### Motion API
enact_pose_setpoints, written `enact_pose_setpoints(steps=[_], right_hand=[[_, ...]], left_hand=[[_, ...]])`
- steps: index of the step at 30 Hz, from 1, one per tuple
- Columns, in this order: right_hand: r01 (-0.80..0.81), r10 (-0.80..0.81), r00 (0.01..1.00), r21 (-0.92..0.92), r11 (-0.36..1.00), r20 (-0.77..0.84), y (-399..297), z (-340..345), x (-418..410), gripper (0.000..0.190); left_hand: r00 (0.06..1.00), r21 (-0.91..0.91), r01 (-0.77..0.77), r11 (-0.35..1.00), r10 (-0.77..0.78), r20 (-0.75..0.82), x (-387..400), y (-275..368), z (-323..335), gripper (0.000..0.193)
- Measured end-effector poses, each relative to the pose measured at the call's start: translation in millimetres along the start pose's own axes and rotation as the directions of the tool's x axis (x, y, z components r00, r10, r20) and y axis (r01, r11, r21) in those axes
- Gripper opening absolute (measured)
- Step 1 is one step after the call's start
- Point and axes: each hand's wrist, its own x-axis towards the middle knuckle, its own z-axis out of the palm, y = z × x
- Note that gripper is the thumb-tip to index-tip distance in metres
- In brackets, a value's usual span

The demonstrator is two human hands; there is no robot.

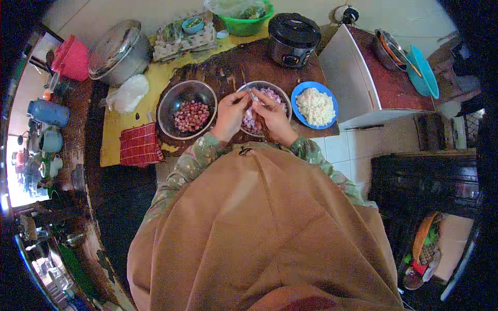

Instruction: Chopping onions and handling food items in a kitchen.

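Both my hands meet over a metal bowl point(288, 102) of peeled purple shallots point(273, 95). My right hand point(275, 121) grips a slim knife point(249, 88), its narrow blade pointing away from me. The fingertips of my left hand point(230, 116) are pinched close beside the blade; whatever they hold is too small and hidden to tell. To the left stands another metal bowl point(165, 102), partly filled with small reddish unpeeled shallots point(192, 116). On the right, a blue plate point(295, 104) carries a heap of small white pieces point(316, 106), which could be peeled garlic.
A black rice cooker point(294, 41) stands behind the plate, beside a white-sided cabinet point(350, 77). Farther left are a red checked cloth point(140, 144), a plastic bag point(130, 93), a large lidded pot point(120, 54) and an egg tray point(184, 41). A green basin point(245, 25) sits at the back.
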Motion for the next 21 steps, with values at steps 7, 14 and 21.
enact_pose_setpoints(steps=[7, 14, 21], right_hand=[[0.071, -0.071, 0.997, -0.003, 0.997, -0.019, 0.1, 11.5, -2.8, 0.042], [0.04, -0.031, 0.997, 0.113, 0.993, -0.077, -4.5, 9.9, -4.0, 0.032], [-0.013, 0.028, 0.997, 0.21, 0.978, -0.071, 6.3, -4.2, 3.5, 0.034]], left_hand=[[0.998, -0.135, -0.021, 0.991, 0.014, -0.055, -0.3, -1.1, 4.3, 0.012], [0.996, -0.103, 0.055, 0.993, -0.047, 0.075, -3.8, -6.2, -3.5, 0.016], [0.997, -0.076, 0.045, 0.996, -0.039, 0.072, -10.6, 7.1, 9.1, 0.016]])
